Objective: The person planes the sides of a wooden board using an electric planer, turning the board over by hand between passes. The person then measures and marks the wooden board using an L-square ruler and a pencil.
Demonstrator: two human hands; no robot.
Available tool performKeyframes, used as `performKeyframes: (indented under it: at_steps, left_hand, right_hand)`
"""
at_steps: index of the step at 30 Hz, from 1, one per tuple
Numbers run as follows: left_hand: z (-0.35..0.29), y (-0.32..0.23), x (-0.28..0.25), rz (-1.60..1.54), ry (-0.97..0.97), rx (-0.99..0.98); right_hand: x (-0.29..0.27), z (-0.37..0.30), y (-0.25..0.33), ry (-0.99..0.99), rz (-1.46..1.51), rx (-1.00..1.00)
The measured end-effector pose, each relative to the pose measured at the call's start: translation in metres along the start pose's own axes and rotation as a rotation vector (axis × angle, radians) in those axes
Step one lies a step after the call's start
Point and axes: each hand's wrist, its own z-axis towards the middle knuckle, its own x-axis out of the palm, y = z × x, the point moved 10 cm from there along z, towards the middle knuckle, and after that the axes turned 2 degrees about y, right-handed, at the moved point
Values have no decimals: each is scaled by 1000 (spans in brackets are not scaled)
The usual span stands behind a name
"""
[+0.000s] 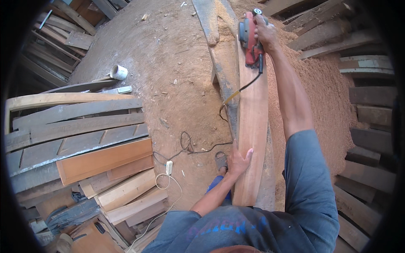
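Observation:
My right hand [265, 34] is wrapped round the handle of a red and grey electric planer [250, 42], which rests on the far end of a long wooden plank [254, 105]. From the planer's back a dark cord [251, 82] with a yellowish wrapped stretch hangs down over the plank's left side. My left hand [239, 161] lies on the near part of the plank at its left edge, fingers stretched out and thumb resting on the top face. Beneath the plank is a worn, dusty bench board [224, 71].
Wood shavings [312, 97] cover the ground right of the bench. Stacked boards [76, 122] lie at left, more timber [371, 139] along the right. The cord loops over the dirt floor [185, 84] to a white extension socket [169, 167]. A white bucket [119, 72] stands farther off.

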Motion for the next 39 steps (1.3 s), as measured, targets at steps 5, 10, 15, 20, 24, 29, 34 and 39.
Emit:
performKeyframes:
  at_steps: [5, 10, 15, 20, 24, 29, 34, 39]
  left_hand:
    - [-3, -4, 0, 44, -109, 86]
    - [-3, -5, -2, 0, -44, 73]
    - [-4, 50, 22, -4, 294, 20]
    - [-111, 161, 70, -1083, 425, -154]
    - [-132, 150, 99, -1241, 531, -113]
    - [-170, 153, 108, -1163, 677, -177]
    - [-154, 327, 108, -585, 497, -191]
    - [-211, 313, 128, -584, 434, -424]
  right_hand:
    - [-48, -112, 1, 20, 3, -44]
    - [-76, -271, 4, 16, 86, -22]
    - [-96, -387, -32, 28, 260, 139]
    - [-110, -482, -28, 57, 256, 145]
    - [-109, -550, -40, 100, 227, 201]
    - [-118, -635, -78, 150, 171, 242]
    - [-98, -731, -78, 279, 145, 351]
    - [-120, -808, -132, 232, 192, 392]
